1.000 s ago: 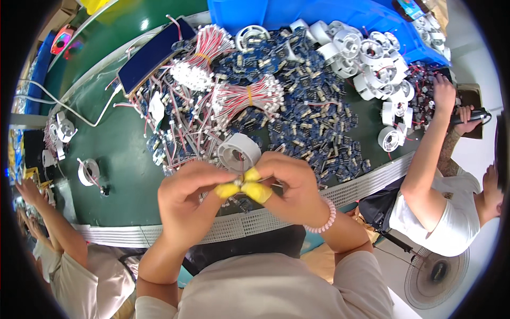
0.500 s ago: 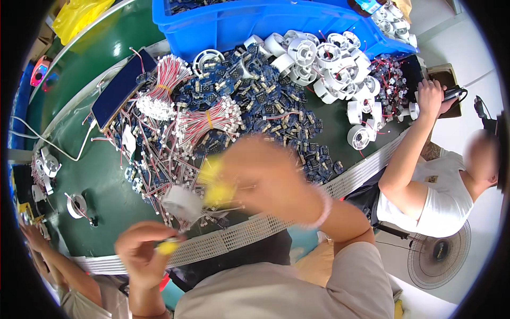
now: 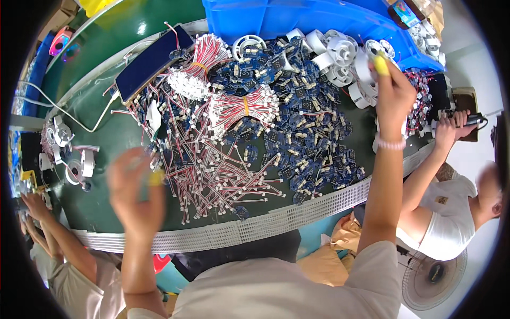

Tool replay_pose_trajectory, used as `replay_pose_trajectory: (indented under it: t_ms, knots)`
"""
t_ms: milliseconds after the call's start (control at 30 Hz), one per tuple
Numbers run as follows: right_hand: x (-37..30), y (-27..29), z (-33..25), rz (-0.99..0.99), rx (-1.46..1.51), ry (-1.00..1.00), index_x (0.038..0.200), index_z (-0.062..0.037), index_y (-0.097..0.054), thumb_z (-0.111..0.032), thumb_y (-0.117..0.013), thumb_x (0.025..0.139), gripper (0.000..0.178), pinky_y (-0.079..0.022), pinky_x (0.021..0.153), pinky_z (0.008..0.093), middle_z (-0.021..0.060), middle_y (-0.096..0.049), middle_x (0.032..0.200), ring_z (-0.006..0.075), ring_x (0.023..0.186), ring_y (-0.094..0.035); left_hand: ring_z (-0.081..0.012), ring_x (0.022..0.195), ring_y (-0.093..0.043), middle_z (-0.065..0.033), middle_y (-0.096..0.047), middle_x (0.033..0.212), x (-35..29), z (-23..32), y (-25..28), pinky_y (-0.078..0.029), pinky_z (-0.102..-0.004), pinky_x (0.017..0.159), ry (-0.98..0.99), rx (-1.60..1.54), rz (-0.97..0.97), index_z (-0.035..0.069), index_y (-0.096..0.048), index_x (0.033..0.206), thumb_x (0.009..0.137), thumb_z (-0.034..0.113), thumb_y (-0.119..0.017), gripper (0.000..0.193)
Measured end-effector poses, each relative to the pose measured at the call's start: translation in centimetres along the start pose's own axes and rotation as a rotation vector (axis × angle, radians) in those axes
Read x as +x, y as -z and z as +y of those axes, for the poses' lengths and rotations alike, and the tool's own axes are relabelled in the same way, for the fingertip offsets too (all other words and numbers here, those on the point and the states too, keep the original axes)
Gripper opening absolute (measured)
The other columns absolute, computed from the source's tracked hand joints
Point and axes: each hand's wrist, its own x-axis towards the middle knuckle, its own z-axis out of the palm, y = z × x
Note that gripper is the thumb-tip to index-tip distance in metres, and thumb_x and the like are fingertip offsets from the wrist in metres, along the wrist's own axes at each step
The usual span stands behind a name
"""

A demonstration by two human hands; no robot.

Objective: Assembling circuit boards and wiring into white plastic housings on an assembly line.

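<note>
My right hand [image 3: 396, 98] reaches to the white round plastic housings [image 3: 341, 50] at the back right. Yellow covers sit on its fingertips, which are pinched at the rim of one white housing [image 3: 363, 69]; the palm side is hidden. My left hand [image 3: 135, 194], smeared by motion, hovers over the left of the table with thumb and fingers apart and nothing visible between them. Its thumb has a yellow cover. Beyond it, a white housing [image 3: 87, 162] stands beside another white housing [image 3: 73, 172].
Blue circuit boards [image 3: 313, 127], loose red-and-white wires [image 3: 212, 181] and banded wire bundles [image 3: 245, 105] cover the middle. Behind are a dark phone-like slab [image 3: 151, 64] and a blue bin [image 3: 297, 24]. A white perforated strip [image 3: 239, 234] edges the table. Co-workers' hands [image 3: 451, 127] work at both sides.
My right hand has swung right to the housings; my left has moved up and away. The housing that was between my hands is gone from there, and one more stands at the left.
</note>
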Motion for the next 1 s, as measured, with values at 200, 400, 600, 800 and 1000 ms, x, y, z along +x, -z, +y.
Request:
replay_pose_trajectory:
  t_ms: [200,400,600,800,1000]
  knots:
    - [-9.0,0.1,-9.4,-0.172,0.131,-0.102,0.087,0.0018,-0.066,-0.001,-0.056,0.084,0.010,-0.040,0.053,0.0232,0.0043,-0.059,0.071,0.0098,0.060,-0.051,-0.0231,0.081,-0.059,-0.0105,-0.056,0.092,4.4,5.7,-6.9,-0.051,-0.0300,0.059,-0.408,-0.257,-0.168,-0.001,-0.060,0.094,0.066,0.000,-0.058,0.029]
    - [-14.5,-1.4,-9.9,-0.530,0.398,-0.297,0.085,0.0036,-0.065,0.001,-0.063,0.079,0.008,-0.038,0.048,0.0225,0.0087,-0.058,0.064,0.0140,0.053,-0.050,-0.0183,0.073,-0.056,-0.0066,-0.051,0.082,5.3,7.1,-8.5,-0.050,-0.0283,0.056,-0.338,0.105,-0.213,0.000,-0.060,0.085,0.066,0.006,-0.059,0.020]
    - [-15.4,-2.5,-10.3,-0.506,0.465,-0.441,0.092,0.0025,-0.067,0.001,-0.066,0.077,0.015,-0.035,0.047,0.0189,0.0074,-0.059,0.064,0.0058,0.053,-0.047,-0.0196,0.071,-0.058,-0.0067,-0.054,0.076,5.7,6.8,-8.2,-0.049,-0.0295,0.056,-0.327,0.142,-0.228,0.001,-0.061,0.079,0.063,0.006,-0.063,0.017]
    - [-15.0,-2.5,-11.1,-0.516,0.440,-0.196,0.089,-0.0032,-0.064,-0.002,-0.068,0.071,0.019,-0.042,0.064,0.0318,0.0059,-0.062,0.078,0.0232,0.071,-0.051,-0.0183,0.074,-0.063,-0.0099,-0.062,0.085,2.9,6.6,-4.1,-0.051,-0.0264,0.061,0.034,-0.746,-0.292,0.002,-0.065,0.097,0.071,-0.011,-0.060,0.029]
    - [-15.6,-4.1,-12.0,-0.619,0.421,0.000,0.093,-0.0035,-0.062,-0.003,-0.065,0.070,0.023,-0.040,0.071,0.0345,0.0063,-0.061,0.083,0.0257,0.079,-0.049,-0.0158,0.091,-0.060,-0.0115,-0.060,0.100,-0.6,5.7,-4.5,-0.049,-0.0246,0.077,0.435,-1.247,-0.346,-0.004,-0.062,0.103,0.080,-0.014,-0.054,0.026]
